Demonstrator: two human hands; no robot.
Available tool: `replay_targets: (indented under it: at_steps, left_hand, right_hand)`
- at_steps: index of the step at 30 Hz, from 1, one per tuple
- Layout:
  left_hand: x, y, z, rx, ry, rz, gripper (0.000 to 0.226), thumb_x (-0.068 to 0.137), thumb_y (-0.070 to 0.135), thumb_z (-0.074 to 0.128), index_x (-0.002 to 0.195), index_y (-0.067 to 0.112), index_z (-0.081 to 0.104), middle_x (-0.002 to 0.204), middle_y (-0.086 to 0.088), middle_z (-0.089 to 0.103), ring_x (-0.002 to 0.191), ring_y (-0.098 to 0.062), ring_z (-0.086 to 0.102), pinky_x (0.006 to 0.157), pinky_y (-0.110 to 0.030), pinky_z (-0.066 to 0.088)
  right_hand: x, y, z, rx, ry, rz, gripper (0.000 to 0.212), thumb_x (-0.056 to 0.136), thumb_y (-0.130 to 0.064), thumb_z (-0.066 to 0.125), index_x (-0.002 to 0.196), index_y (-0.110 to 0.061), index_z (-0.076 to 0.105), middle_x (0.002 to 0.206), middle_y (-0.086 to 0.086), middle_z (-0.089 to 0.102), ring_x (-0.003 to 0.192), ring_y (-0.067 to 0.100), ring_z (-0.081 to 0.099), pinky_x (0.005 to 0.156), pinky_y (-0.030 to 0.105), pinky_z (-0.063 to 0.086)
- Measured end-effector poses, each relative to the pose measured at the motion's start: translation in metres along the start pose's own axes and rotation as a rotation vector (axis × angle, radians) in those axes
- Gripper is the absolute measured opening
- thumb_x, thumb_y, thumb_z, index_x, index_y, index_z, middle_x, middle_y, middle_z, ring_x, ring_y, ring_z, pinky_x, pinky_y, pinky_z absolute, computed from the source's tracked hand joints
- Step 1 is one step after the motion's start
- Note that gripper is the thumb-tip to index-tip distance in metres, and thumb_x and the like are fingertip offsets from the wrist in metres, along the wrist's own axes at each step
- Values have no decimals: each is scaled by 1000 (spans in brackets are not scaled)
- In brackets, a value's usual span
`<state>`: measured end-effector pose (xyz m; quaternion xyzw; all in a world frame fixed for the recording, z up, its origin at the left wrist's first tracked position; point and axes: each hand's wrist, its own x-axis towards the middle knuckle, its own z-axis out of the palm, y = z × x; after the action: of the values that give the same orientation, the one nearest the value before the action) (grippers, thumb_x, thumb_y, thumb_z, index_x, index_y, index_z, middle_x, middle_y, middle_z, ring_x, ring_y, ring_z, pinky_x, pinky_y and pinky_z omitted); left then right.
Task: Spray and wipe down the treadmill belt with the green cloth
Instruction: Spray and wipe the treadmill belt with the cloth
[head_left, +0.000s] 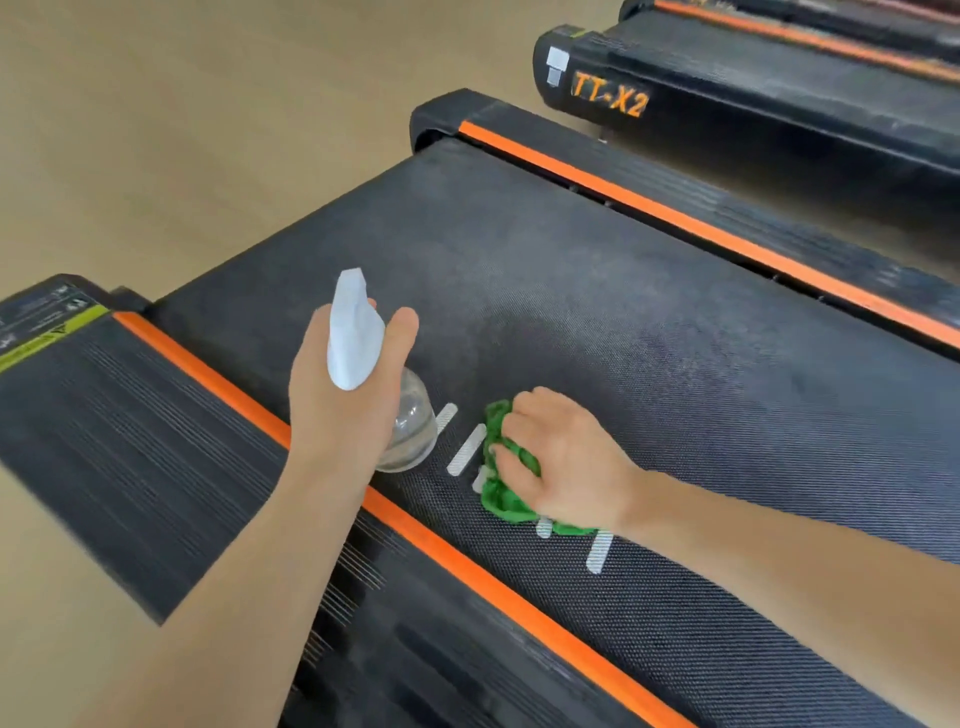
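Observation:
The black treadmill belt (597, 291) runs from the lower right to the upper left, with white dash marks near my hands. My left hand (343, 400) grips a clear spray bottle (413, 421) with a white trigger head (353, 332), held above the belt's left edge with the nozzle pointing away from me. My right hand (561, 457) grips a bunched green cloth (501, 493) and holds it down on the belt over the white marks. The cloth is partly hidden under my fingers.
Orange strips border the belt: the left side rail (218, 374) and the right side rail (675, 213). A second black treadmill marked TT-X2 (608, 98) stands at the upper right. Beige floor (182, 130) lies beyond the belt's far end.

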<state>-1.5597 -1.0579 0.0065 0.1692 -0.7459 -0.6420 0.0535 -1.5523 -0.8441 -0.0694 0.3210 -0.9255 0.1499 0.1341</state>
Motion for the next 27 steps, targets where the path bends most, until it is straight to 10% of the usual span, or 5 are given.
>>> replay_targets:
  at_steps: [7, 13, 18, 23, 27]
  left_hand:
    - [5, -3, -5, 38, -68, 10, 28, 94, 50, 68, 110, 27, 65, 103, 4, 75, 100, -10, 68, 79, -24, 45]
    - [14, 1, 3, 92, -76, 6, 29, 93, 50, 68, 104, 23, 67, 85, 9, 78, 75, 8, 61, 79, -25, 47]
    - [12, 1, 5, 115, -64, 21, 32, 93, 52, 67, 105, 22, 67, 85, 14, 77, 81, 3, 66, 85, -30, 50]
    - [9, 2, 1, 103, -65, 16, 28, 92, 52, 68, 108, 29, 66, 85, 17, 77, 73, 9, 64, 81, -30, 50]
    - [5, 2, 2, 134, -86, 56, 30, 93, 52, 67, 108, 26, 67, 87, 17, 77, 85, 5, 66, 84, -27, 48]
  right_hand:
    - [95, 82, 11, -206, 105, 779, 40, 101, -34, 42, 91, -2, 64, 98, 18, 60, 96, 39, 56, 80, 42, 44]
    - [14, -45, 5, 51, -11, 302, 30, 90, -32, 50, 69, -11, 55, 73, 9, 51, 68, 30, 49, 63, 38, 40]
    - [9, -18, -3, -29, -53, 22, 27, 93, -25, 55, 71, -8, 56, 74, 10, 51, 68, 28, 47, 65, 37, 39]
    - [58, 91, -10, -183, 48, 725, 35, 102, -31, 44, 85, -5, 59, 95, 17, 60, 94, 39, 57, 74, 37, 44]
    - [42, 45, -5, -190, 33, 697, 33, 99, -30, 47, 82, -5, 61, 90, 16, 61, 86, 36, 57, 75, 40, 46]
